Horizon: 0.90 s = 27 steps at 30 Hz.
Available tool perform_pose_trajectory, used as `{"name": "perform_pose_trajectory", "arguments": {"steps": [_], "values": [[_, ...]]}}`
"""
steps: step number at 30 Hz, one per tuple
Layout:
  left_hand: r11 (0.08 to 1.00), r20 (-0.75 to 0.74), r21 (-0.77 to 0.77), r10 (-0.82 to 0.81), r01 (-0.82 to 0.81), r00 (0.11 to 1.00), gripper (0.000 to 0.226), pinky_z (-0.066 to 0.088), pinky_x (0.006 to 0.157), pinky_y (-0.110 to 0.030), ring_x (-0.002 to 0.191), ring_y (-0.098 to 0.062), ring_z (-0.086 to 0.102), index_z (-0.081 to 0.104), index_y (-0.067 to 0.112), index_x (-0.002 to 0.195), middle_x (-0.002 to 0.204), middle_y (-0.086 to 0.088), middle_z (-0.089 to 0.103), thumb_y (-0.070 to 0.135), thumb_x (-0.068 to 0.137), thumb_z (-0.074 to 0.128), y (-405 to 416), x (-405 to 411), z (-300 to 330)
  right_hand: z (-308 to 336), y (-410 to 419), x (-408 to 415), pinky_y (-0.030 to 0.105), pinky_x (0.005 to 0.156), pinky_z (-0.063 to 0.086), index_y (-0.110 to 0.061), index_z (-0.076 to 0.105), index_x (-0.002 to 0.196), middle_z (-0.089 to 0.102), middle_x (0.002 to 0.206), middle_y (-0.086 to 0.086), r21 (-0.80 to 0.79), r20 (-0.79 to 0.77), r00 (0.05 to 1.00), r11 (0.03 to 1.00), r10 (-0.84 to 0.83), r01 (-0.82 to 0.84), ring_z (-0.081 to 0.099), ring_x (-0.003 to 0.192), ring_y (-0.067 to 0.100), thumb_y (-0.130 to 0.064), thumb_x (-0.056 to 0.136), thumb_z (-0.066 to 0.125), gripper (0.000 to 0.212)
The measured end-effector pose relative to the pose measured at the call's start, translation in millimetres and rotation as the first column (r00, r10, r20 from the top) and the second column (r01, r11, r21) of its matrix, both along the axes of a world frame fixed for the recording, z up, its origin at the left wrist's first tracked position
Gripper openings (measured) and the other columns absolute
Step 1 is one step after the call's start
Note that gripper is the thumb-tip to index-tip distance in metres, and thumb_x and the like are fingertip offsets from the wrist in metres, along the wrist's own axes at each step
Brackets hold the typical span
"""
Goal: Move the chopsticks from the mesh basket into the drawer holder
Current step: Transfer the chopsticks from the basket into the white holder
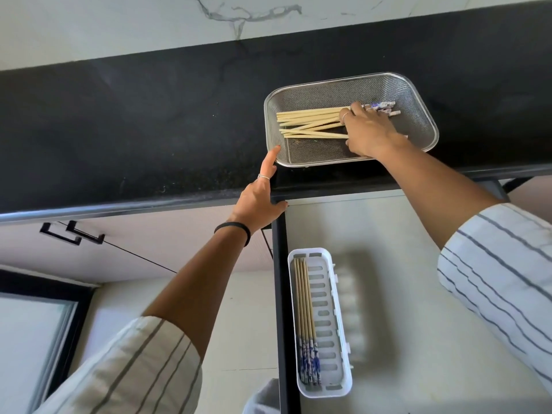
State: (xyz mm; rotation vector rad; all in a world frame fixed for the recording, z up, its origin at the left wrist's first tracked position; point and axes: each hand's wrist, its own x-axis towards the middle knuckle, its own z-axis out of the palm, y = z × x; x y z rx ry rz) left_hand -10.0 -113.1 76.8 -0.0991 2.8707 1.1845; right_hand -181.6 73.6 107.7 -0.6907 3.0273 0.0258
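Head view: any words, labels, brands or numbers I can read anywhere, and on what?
None: no text shows in this view.
Chopsticks in the mesh basket: blue-and-white pattern on the ends, no lettering.
White drawer holder: plain slotted plastic, no label.
Black counter: no markings.

No readable text, labels, brands, numbers or signs anywhere in the head view.
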Motion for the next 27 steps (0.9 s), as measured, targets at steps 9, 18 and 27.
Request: {"name": "perform_pose_trajectory", "arguments": {"steps": [9,18,27], "values": [[0.999,-0.007,0.031,0.012,-0.011,1.000,0.106,0.042,0.108,-0.041,0.141,-0.028,0.034,-0.005,0.027,0.152,0.153,-0.012,0.034,-0.006,0.080,0.066,-1,2,0,1,0,3,0.045,0.085,0.044,-0.008,0.054,0.114,0.059,0.111,0.017,0.079,0.032,0.998,0.995,0.054,-0.056,0.058,0.103,0.035,-0.006,0.088,0.051,0.026],[0.998,0.013,0.061,0.028,-0.029,1.000,0.106,0.039,0.110,-0.041,0.141,-0.026,0.033,-0.005,0.027,0.152,0.150,-0.017,0.039,-0.006,0.080,0.065,0,2,2,34,18,5,0.037,0.071,0.046,-0.008,0.054,0.117,0.058,0.102,0.016,-0.043,0.160,0.987,0.999,0.030,-0.024,0.054,0.079,0.030,-0.010,0.091,0.044,0.028],[0.996,0.032,0.084,0.019,-0.021,0.999,0.106,0.043,0.107,-0.044,0.140,-0.028,0.036,-0.006,0.028,0.152,0.151,-0.018,0.037,-0.005,0.081,0.066,0,1,3,50,54,119,0.021,0.047,0.037,-0.019,0.059,0.089,0.048,0.065,-0.002,-0.628,0.657,0.731,0.668,0.182,0.398,0.041,0.053,0.009,-0.005,0.095,0.039,0.025]]}}
